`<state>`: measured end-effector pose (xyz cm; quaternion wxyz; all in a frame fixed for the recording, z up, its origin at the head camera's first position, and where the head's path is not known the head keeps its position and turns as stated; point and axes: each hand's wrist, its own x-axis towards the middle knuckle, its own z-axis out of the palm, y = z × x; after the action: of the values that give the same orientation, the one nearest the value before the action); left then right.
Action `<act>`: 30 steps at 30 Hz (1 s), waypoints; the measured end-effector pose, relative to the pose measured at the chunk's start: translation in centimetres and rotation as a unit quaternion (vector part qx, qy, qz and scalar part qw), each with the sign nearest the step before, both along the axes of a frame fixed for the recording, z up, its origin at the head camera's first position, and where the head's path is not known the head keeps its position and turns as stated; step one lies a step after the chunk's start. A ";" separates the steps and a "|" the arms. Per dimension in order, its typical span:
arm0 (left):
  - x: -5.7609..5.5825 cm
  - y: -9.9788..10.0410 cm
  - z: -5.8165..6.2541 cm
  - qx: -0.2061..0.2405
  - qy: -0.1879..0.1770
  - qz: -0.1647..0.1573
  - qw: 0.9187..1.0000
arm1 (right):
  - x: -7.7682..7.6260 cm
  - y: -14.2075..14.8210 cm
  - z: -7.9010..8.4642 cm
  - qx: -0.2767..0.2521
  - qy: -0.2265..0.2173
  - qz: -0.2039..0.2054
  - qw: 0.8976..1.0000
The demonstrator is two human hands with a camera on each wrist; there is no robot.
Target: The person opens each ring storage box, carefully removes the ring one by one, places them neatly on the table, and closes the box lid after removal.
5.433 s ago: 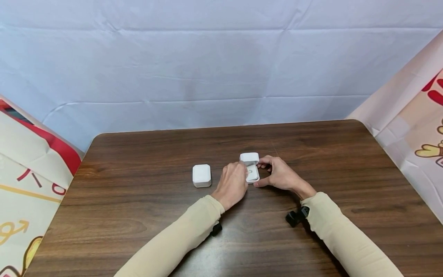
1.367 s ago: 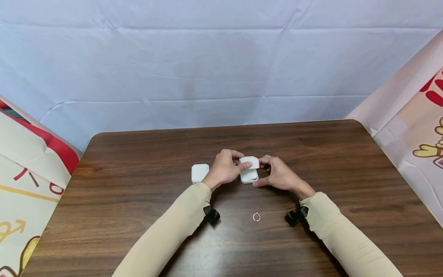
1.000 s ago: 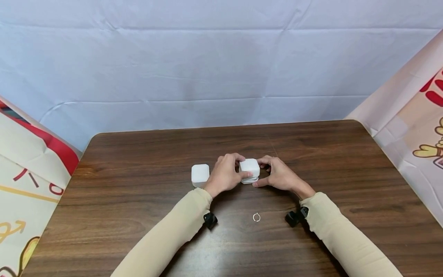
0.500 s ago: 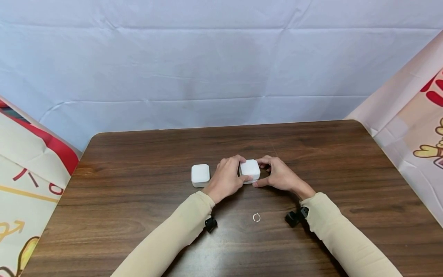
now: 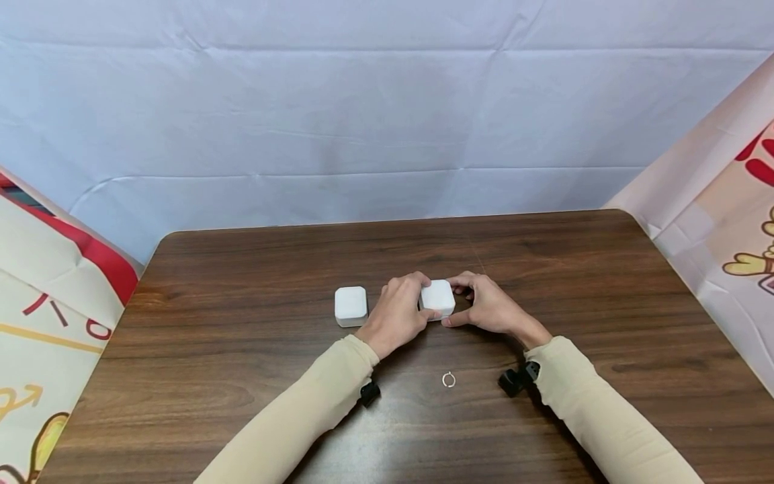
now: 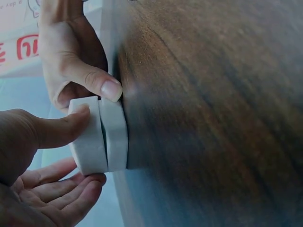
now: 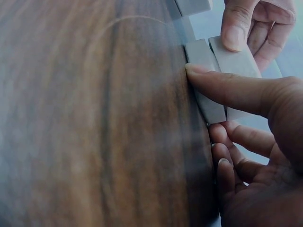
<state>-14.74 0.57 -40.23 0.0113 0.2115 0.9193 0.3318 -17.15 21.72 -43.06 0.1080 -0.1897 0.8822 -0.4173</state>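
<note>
On the table, a white ring box [image 5: 437, 297] stands between my hands with its lid down on its base. A thin gap shows along the seam in the left wrist view, where the lid [image 6: 87, 142] sits above the base [image 6: 116, 137]. My left hand [image 5: 396, 309] holds the lid from the left, thumb at the near side and fingers at the far side. From the right, my right hand [image 5: 490, 306] grips the base between thumb and fingers. A thin ring [image 5: 443, 381] lies on the wood nearer to me.
A second white ring box [image 5: 351, 306] stands closed to the left of my left hand. The brown wooden table [image 5: 242, 376] has rounded far corners. Behind it hangs a pale cloth [image 5: 387, 121], and printed sheets [image 5: 54, 323] flank both sides.
Earlier the box stood with its lid up and the ring inside. The ring now lies on the table, and my left hand has brought the lid down. My right hand has stayed at the base.
</note>
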 end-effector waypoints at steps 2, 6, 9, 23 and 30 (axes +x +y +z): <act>0.0 0.0 0.0 0.001 0.004 -0.001 1.000 | 0.0 0.0 0.0 0.000 0.000 0.000 1.000; 0.0 0.0 -0.2 0.002 0.013 -0.003 1.000 | 0.0 -0.1 0.0 0.001 0.002 0.000 1.000; 0.2 0.1 -0.3 0.001 0.025 -0.003 1.000 | 0.0 -0.1 0.0 0.001 0.003 0.001 1.000; 0.4 0.0 -0.7 -0.005 0.057 -0.018 0.998 | 0.0 0.0 0.0 0.000 0.003 0.007 1.000; 0.5 -1.0 0.1 -0.004 0.040 -0.005 0.999 | 0.0 0.1 0.0 0.007 0.005 0.006 1.000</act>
<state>-14.24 -0.43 -40.10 -0.0230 0.2293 0.9191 0.3195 -17.14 21.84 -43.09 0.1076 -0.1956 0.8847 -0.4092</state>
